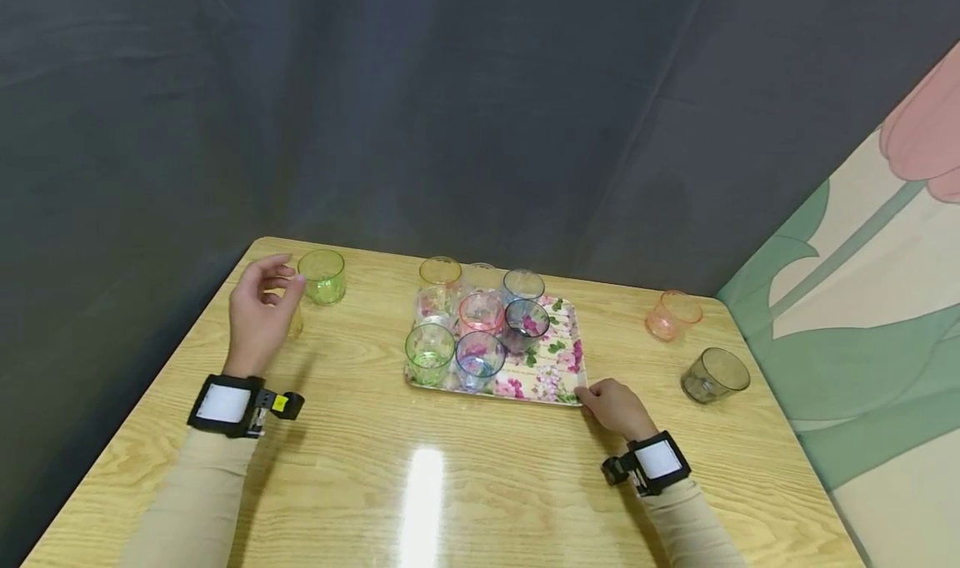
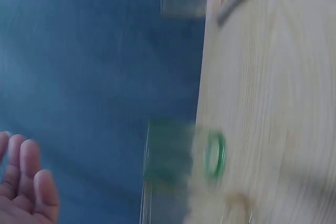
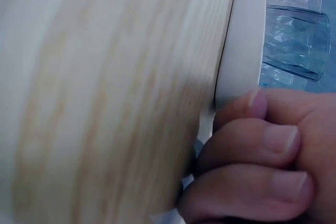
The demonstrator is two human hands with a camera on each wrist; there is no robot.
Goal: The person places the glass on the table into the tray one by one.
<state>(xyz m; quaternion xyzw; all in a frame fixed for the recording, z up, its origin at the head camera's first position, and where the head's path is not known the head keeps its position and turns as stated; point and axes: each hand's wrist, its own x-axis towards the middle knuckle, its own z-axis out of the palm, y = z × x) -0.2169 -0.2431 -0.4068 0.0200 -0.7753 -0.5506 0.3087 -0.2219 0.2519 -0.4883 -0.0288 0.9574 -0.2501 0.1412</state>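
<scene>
My left hand (image 1: 262, 311) hovers at the table's left side, fingers loosely bent and holding nothing. Behind it a yellowish glass (image 1: 297, 325) is mostly hidden, and just to the right stands a green glass (image 1: 322, 278). In the left wrist view, blurred, the green glass stands apart from the fingertips (image 2: 30, 156). My right hand (image 1: 618, 408) pinches the near right corner of a floral tray (image 1: 551, 381); the right wrist view shows curled fingers (image 3: 247, 187) at its pale rim. On the tray's left and middle stand several coloured glasses, including a red one (image 1: 482, 314) and a blue one (image 1: 480, 360).
On the right of the wooden table (image 1: 337, 485) are a tilted-looking orange glass (image 1: 673, 314) and a smoky brown glass (image 1: 715, 375). A dark curtain (image 1: 480, 118) hangs behind the table, and a tulip-patterned cloth (image 1: 885, 301) lines the right side.
</scene>
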